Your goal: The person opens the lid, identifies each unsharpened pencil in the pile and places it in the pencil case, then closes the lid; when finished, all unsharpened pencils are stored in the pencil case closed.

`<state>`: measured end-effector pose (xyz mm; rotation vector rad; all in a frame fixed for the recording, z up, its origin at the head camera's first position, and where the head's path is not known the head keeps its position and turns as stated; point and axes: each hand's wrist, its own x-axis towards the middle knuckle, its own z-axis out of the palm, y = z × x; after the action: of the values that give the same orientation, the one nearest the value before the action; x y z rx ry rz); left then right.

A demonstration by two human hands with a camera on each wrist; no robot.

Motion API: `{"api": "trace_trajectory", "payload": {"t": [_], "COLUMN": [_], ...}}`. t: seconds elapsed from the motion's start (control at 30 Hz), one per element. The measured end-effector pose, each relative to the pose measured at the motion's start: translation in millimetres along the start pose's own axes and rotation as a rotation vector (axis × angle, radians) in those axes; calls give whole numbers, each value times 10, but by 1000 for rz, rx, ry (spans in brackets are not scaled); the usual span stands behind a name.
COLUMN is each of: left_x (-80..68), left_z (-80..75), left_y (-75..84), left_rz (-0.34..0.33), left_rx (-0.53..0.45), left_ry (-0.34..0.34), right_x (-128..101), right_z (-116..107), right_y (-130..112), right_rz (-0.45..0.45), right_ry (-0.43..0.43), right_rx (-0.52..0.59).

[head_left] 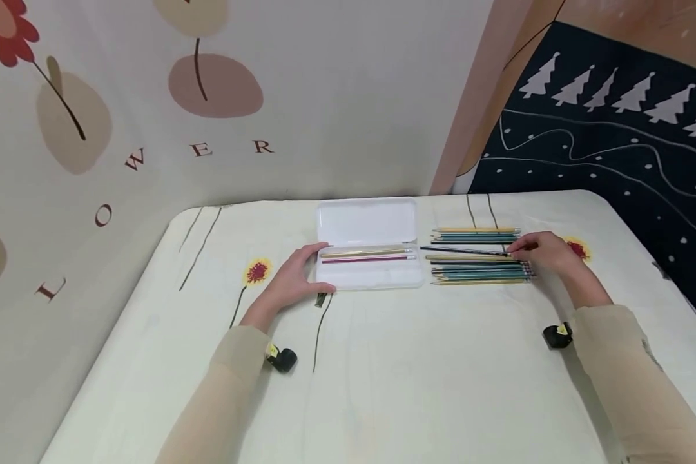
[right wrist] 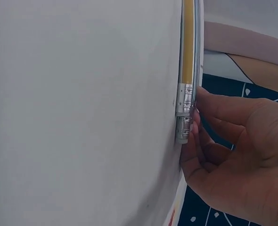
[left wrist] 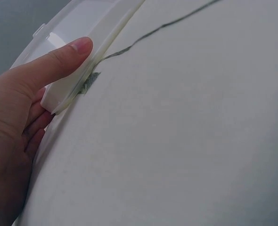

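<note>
Over on the left, the left hand [head_left: 290, 280] grips the near left corner of an open white pencil case [head_left: 367, 277], thumb along its edge, two pencils lying inside. Rightwards, the right hand [head_left: 542, 251] pinches the end of a dark pencil [head_left: 461, 251] among the row of pencils [head_left: 478, 274] on the table [head_left: 383, 386]

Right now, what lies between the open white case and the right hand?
In the head view, a row of pencils lies on the tablecloth between the pencil case and the right hand, which pinches a dark pencil pointing toward the case.
</note>
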<state>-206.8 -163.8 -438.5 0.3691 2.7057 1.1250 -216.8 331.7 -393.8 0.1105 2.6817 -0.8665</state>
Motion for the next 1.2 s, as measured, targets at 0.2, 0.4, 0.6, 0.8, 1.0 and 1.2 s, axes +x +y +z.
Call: {"api": "trace_trajectory", "payload": {"t": [0.2,0.4,0.6,0.8,1.0,1.2], "left_x": [11,6,-10,-20,-20,-9], "left_z": [-31,-7,8,1,7,9], "left_y": [-7,-10,-5,-13,-15,-16], "left_rz": [5,15,2,1,-1,2], "left_rx": [-2,-10,-4,-13,-17,-13], "left_ry": [4,2,1,5,3,4], "right_x": [13,5,22,32,-24,-72], "right_z": [24,45,53,41,16,-5], "right_y": [-63,-40,11,18,66,106], "right_rz": [41,49,46,15,15,86], "right_ry": [40,111,117,91,75,86], "right_rx": [4,-5,24,23,74,271]}}
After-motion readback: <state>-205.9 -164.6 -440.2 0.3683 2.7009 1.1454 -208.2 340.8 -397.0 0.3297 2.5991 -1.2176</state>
